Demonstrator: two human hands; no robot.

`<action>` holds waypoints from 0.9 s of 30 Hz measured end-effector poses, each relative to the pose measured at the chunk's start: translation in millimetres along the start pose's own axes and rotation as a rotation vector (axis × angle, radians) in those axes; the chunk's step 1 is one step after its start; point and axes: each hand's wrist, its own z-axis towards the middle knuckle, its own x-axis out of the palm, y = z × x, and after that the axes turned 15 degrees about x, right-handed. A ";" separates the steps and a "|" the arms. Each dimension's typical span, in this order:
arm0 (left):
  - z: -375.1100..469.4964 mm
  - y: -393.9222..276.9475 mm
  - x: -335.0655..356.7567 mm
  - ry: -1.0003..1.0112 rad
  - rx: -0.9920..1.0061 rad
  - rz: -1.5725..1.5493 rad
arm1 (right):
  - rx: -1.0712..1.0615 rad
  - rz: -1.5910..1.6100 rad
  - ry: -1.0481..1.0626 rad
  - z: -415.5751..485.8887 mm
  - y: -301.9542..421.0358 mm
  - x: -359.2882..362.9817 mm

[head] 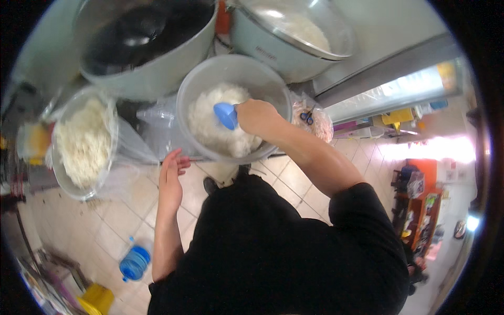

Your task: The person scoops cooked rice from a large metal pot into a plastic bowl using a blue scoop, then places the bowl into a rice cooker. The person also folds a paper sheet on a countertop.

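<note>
My right hand (255, 118) grips a blue plastic scoop (226, 115) over the cooked white rice (212, 134) in a translucent plastic tub (234, 65). Whether the scoop's edge touches the rice I cannot tell. My left hand (172, 173) hangs by the counter's front edge, fingers apart and holding nothing. Just beyond it are clear plastic bags (159, 118), between the tub and a second container (63, 179) heaped with rice (84, 143).
A large rice cooker pot (147, 80) with a dark interior stands behind, left. Another cooker (267, 55) holding rice is at back right, under a glass lid (338, 35). Blue-handled scissors (307, 117) lie on a bag right of the tub. A blue water jug (134, 263) lies on the floor.
</note>
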 end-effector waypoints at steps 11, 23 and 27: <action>44.0 3.2 40.4 -0.348 0.106 0.236 | 0.120 0.023 0.120 -23.5 -174.4 -281.6; 81.2 6.9 144.0 -0.725 0.092 0.337 | 0.657 -0.352 0.195 331.7 -349.6 -211.9; 86.6 -0.9 143.0 -0.653 0.034 0.564 | 0.885 -0.132 0.285 385.0 -381.2 -188.9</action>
